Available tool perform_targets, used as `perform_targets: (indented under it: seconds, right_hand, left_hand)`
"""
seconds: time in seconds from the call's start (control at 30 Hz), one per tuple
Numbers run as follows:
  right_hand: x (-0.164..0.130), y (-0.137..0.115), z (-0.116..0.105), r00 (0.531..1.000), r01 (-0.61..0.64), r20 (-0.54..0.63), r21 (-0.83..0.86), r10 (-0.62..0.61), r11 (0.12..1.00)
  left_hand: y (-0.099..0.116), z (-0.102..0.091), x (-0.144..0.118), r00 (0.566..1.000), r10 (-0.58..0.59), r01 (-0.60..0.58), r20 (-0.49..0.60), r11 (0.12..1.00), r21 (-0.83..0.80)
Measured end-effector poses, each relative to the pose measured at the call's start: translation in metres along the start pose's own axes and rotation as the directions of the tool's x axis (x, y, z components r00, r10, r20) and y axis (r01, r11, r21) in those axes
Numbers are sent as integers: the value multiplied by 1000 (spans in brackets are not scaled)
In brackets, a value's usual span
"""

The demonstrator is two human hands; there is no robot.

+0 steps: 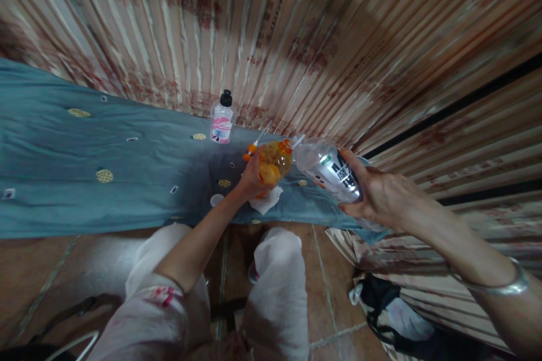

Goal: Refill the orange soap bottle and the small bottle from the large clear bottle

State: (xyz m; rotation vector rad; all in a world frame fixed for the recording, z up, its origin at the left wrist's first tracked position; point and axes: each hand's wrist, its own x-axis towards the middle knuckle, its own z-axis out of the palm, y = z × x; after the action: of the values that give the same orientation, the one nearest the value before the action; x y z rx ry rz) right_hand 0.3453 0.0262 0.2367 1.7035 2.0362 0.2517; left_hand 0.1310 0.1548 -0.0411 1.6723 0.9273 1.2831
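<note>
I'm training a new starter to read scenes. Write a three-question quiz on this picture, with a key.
1. Fill in: the orange bottle is in the ____ hand.
2. True or false: the black-capped bottle lies on its side.
3. In the right hand, the clear bottle is: A) upright; B) tipped, neck toward the orange bottle; C) wrapped in cloth.

Key: 1. Left hand. 2. False; it stands upright. 3. B.

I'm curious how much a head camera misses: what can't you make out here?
All in the head view:
Left hand: some fingers, hidden by the orange bottle.
Right hand: some fingers, hidden behind the clear bottle.
Whether liquid passes between these bottles: too small and blurred.
Small print on the black-capped bottle: too small and blurred.
Right arm beyond the bracelet: cut off by the right edge.
</note>
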Motion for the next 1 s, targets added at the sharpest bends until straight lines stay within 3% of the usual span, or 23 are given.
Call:
perform_targets:
  seconds: [0.13, 0.33, 0.6, 1.0]
  right_hand:
    - [0, 3, 8, 998, 18, -52, 3, -18, 1000]
    - [2, 5, 14, 996, 14, -84, -24, -16, 1000]
    - [2, 1, 4, 999, -33, 11, -29, 33, 999]
    - [5, 15, 31, 977, 40, -212, 74, -24, 996]
  left_hand:
    - [5, -1, 0, 996, -78, 78, 31, 997, -5]
    - [13, -3, 2, 997, -78, 78, 22, 997, -13]
    - [7, 0, 2, 999, -45, 45, -9, 997, -58]
    - [-3, 2, 3, 999, 14, -16, -35, 998, -63]
